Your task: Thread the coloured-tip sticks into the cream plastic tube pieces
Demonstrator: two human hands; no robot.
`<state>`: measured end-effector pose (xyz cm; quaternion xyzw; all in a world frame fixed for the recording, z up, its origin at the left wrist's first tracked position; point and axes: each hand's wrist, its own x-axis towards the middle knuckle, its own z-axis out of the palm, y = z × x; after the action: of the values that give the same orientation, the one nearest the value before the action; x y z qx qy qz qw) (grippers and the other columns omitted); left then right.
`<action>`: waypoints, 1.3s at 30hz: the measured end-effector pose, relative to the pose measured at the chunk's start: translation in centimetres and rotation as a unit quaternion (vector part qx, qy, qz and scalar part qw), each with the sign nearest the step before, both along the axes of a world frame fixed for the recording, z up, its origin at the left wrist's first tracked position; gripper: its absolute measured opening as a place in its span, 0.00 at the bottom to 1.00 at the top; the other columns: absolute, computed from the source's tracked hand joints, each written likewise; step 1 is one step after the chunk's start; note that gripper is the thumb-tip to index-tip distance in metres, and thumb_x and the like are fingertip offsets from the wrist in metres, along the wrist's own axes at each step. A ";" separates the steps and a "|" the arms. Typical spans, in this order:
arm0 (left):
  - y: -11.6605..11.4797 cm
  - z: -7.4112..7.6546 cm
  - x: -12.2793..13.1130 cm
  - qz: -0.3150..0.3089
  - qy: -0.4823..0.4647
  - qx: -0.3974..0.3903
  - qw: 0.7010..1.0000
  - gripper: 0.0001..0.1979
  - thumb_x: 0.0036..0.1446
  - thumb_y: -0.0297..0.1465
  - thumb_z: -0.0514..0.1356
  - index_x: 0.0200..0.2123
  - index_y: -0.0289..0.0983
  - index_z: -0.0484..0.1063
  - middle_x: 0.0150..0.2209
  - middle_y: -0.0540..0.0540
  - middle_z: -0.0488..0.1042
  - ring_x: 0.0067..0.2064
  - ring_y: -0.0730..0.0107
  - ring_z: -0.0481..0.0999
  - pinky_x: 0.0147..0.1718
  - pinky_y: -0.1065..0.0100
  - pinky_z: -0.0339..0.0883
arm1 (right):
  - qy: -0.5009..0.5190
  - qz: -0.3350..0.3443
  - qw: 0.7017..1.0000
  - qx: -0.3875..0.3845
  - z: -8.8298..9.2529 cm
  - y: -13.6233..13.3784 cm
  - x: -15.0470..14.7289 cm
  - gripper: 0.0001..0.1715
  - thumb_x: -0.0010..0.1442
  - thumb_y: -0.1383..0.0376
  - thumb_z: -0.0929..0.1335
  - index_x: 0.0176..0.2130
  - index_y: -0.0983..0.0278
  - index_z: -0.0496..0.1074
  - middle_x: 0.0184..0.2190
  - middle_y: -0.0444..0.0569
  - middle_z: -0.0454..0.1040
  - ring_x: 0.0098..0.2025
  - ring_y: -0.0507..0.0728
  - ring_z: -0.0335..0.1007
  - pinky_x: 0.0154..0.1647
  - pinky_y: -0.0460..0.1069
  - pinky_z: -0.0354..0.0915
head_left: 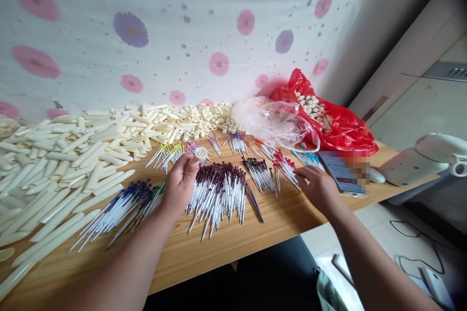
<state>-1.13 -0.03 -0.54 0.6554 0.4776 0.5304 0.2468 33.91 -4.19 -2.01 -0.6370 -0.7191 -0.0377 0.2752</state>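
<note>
My left hand (pixel 184 178) is closed around a small whitish cylindrical piece (pixel 200 154), its round end facing up. It hovers by the left edge of the dark maroon-tipped refills (pixel 219 189). My right hand (pixel 316 185) reaches to the red-tipped refills (pixel 285 167), fingertips close together at their right end; whether it pinches one is too small to tell. Black-tipped refills (pixel 260 175) lie between the maroon and red groups. Blue-tipped refills (pixel 122 206) are fanned out left of my left forearm. Yellow-tipped (pixel 170 153), purple-tipped (pixel 238 143) and light-blue-tipped refills (pixel 308 158) lie farther back.
Cream plastic barrels (pixel 83 155) are heaped across the left and back of the wooden table (pixel 233 248). A clear plastic bag (pixel 273 119) and a red bag (pixel 343 129) of pale pieces stand behind. A phone (pixel 341 170) and a white appliance (pixel 419 160) are at the right.
</note>
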 end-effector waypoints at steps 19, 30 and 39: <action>-0.4 0.6 0.4 -0.030 0.034 -0.006 0.999 0.20 0.58 0.49 0.50 0.32 0.37 0.67 0.26 0.50 0.66 0.29 0.69 0.66 0.30 0.70 0.61 | -0.060 -0.180 0.954 -0.231 -0.1 3.8 1.5 0.15 0.50 0.66 0.64 0.38 0.64 0.74 0.32 0.53 0.77 0.33 0.57 0.72 0.30 0.47 0.57; -0.5 0.9 0.6 -0.041 0.030 0.009 0.999 0.20 0.57 0.49 0.51 0.33 0.38 0.68 0.29 0.49 0.67 0.32 0.68 0.67 0.32 0.70 0.61 | 0.003 -0.207 0.953 -0.222 0.0 5.3 1.5 0.10 0.46 0.65 0.66 0.29 0.64 0.76 0.25 0.53 0.76 0.31 0.58 0.72 0.29 0.48 0.56; -0.8 0.7 1.3 -0.084 -0.091 -0.057 0.991 0.20 0.51 0.49 0.58 0.32 0.37 0.69 0.27 0.51 0.68 0.28 0.73 0.65 0.30 0.71 0.61 | 0.266 -0.055 0.946 -0.176 3.0 3.9 -2.4 0.14 0.47 0.62 0.66 0.35 0.67 0.72 0.23 0.46 0.71 0.23 0.51 0.66 0.25 0.46 0.63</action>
<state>0.13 -0.83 0.15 0.6273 0.4258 0.5371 0.3697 31.54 -0.34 1.01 -0.7006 -0.5790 0.2451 0.3373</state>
